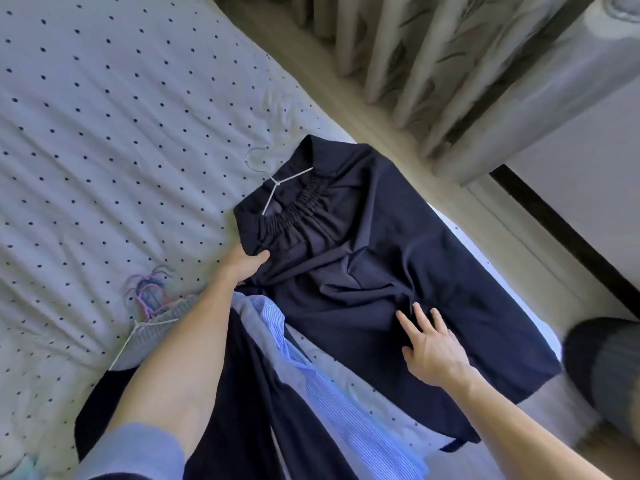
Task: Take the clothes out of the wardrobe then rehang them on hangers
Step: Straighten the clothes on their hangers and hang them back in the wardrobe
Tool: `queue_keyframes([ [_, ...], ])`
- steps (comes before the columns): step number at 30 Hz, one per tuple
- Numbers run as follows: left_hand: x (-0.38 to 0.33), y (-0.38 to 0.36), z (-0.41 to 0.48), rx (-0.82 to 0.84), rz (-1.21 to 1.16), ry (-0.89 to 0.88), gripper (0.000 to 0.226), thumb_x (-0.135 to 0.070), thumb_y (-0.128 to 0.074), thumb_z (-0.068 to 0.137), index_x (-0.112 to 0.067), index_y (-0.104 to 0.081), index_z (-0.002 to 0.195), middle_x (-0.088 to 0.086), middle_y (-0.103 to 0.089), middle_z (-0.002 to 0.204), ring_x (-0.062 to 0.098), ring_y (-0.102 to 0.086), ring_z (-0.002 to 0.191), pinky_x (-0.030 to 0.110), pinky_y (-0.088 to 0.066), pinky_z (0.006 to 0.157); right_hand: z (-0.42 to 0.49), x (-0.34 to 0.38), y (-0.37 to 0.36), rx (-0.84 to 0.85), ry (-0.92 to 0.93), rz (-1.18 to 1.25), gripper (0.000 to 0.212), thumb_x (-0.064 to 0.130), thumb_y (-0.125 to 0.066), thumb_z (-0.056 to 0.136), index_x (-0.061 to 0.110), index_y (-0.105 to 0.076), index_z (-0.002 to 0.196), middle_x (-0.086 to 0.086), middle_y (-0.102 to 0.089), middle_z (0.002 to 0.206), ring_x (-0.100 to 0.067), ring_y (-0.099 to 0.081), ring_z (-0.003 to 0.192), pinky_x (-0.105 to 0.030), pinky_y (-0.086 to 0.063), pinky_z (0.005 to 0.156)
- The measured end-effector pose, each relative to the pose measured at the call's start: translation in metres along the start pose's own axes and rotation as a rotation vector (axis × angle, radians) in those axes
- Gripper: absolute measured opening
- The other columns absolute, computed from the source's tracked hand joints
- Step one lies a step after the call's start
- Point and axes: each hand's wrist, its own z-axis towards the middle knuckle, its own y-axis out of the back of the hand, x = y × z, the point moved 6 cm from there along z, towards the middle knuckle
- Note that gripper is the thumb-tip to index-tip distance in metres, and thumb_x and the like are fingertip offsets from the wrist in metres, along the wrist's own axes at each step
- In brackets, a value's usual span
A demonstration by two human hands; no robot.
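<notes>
Smoothing the navy garment (363, 271) on the bed (104, 133), white hanger (277, 181) already in its gathered top.
Gripping its edge with left hand (242, 265), pressing right hand (429, 344) flat, fingers spread; seemingly left to do: striped shirt (346, 403), then the return to the wardrobe.

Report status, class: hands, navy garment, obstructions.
Left hand grips navy garment edge. Right hand flat on it. White hanger in its waistband. Striped shirt alongside.
</notes>
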Motion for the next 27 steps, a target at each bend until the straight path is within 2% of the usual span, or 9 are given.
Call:
queue_keyframes([
  [3, -0.006, 0.003, -0.033, -0.073, 0.069, -0.057, 0.057, -0.048, -0.054, 0.096, -0.015, -0.048, 0.142, 0.007, -0.055, 0.143, 0.034, -0.05, 0.131, 0.045, -0.041, 0.109, -0.008, 0.001, 0.006, 0.021, -0.01, 0.032, 0.066, 0.039, -0.04, 0.101, 0.033, -0.01, 0.159, 0.001, 0.001, 0.168, -0.031, 0.001, 0.153, -0.043, -0.022, 0.121],
  [6, -0.024, 0.0, -0.087, -0.158, -0.034, -0.17, 0.053, -0.042, -0.05, 0.1, -0.014, -0.045, 0.145, 0.007, -0.052, 0.146, 0.031, -0.046, 0.135, 0.043, -0.037, 0.111, -0.028, 0.008, 0.024, 0.016, -0.012, 0.21, 0.061, 0.044, -0.041, 0.102, 0.024, -0.025, 0.156, -0.006, -0.013, 0.166, -0.031, -0.017, 0.151, -0.039, -0.025, 0.12],
  [10, -0.053, -0.019, -0.174, -0.152, 0.004, -0.335, 0.05, -0.04, -0.049, 0.102, -0.011, -0.049, 0.142, 0.01, -0.057, 0.14, 0.032, -0.051, 0.129, 0.042, -0.042, 0.106, -0.081, 0.03, 0.067, -0.205, 0.066, 0.483, 0.059, 0.054, -0.044, 0.099, 0.022, -0.041, 0.149, 0.0, -0.035, 0.157, -0.022, -0.041, 0.139, -0.034, -0.037, 0.111],
  [14, -0.078, -0.043, -0.269, -0.269, 0.107, -0.573, 0.031, -0.035, -0.056, 0.099, -0.009, -0.06, 0.117, 0.01, -0.066, 0.11, 0.032, -0.06, 0.105, 0.036, -0.046, 0.083, -0.139, 0.05, 0.098, -0.33, 0.138, 0.9, 0.057, 0.066, -0.049, 0.091, 0.033, -0.051, 0.138, 0.016, -0.061, 0.129, 0.004, -0.063, 0.1, -0.016, -0.044, 0.08],
  [16, -0.08, -0.062, -0.309, -0.281, 0.172, -0.69, 0.025, -0.032, -0.057, 0.098, -0.011, -0.06, 0.111, 0.007, -0.063, 0.104, 0.031, -0.061, 0.097, 0.037, -0.047, 0.074, -0.162, 0.054, 0.108, -0.377, 0.166, 1.06, 0.052, 0.067, -0.053, 0.089, 0.036, -0.054, 0.131, 0.018, -0.067, 0.116, 0.003, -0.068, 0.085, -0.017, -0.046, 0.072],
  [20, -0.073, -0.104, -0.364, -0.145, 0.393, -0.869, 0.033, -0.034, -0.054, 0.099, -0.016, -0.057, 0.126, 0.002, -0.055, 0.108, 0.032, -0.064, 0.088, 0.04, -0.05, 0.064, -0.196, 0.034, 0.105, -0.507, 0.103, 1.101, 0.033, 0.055, -0.066, 0.087, 0.028, -0.056, 0.103, 0.007, -0.072, 0.088, -0.012, -0.07, 0.075, -0.028, -0.051, 0.067],
  [22, -0.073, -0.118, -0.382, -0.032, 0.565, -0.913, 0.044, -0.039, -0.054, 0.097, -0.023, -0.05, 0.137, -0.001, -0.053, 0.117, 0.028, -0.063, 0.098, 0.038, -0.052, 0.07, -0.214, 0.009, 0.089, -0.542, 0.028, 1.095, 0.025, 0.044, -0.067, 0.089, 0.025, -0.053, 0.098, 0.002, -0.07, 0.084, -0.019, -0.069, 0.076, -0.038, -0.054, 0.073],
  [25, -0.083, -0.129, -0.402, 0.209, 0.773, -0.928, 0.063, -0.062, -0.057, 0.084, -0.039, -0.047, 0.141, -0.011, -0.054, 0.123, 0.015, -0.057, 0.114, 0.03, -0.047, 0.084, -0.242, -0.031, 0.052, -0.574, -0.023, 1.157, 0.017, 0.034, -0.067, 0.09, 0.026, -0.054, 0.097, 0.0, -0.069, 0.084, -0.021, -0.069, 0.073, -0.042, -0.055, 0.079],
  [27, -0.108, -0.131, -0.427, 0.226, 0.8, -1.019, 0.055, -0.06, -0.056, 0.083, -0.042, -0.053, 0.135, -0.013, -0.057, 0.122, 0.011, -0.056, 0.115, 0.031, -0.048, 0.091, -0.272, -0.063, 0.023, -0.632, -0.055, 1.156, 0.015, 0.032, -0.066, 0.09, 0.03, -0.055, 0.1, 0.002, -0.069, 0.088, -0.02, -0.068, 0.081, -0.04, -0.053, 0.082],
])
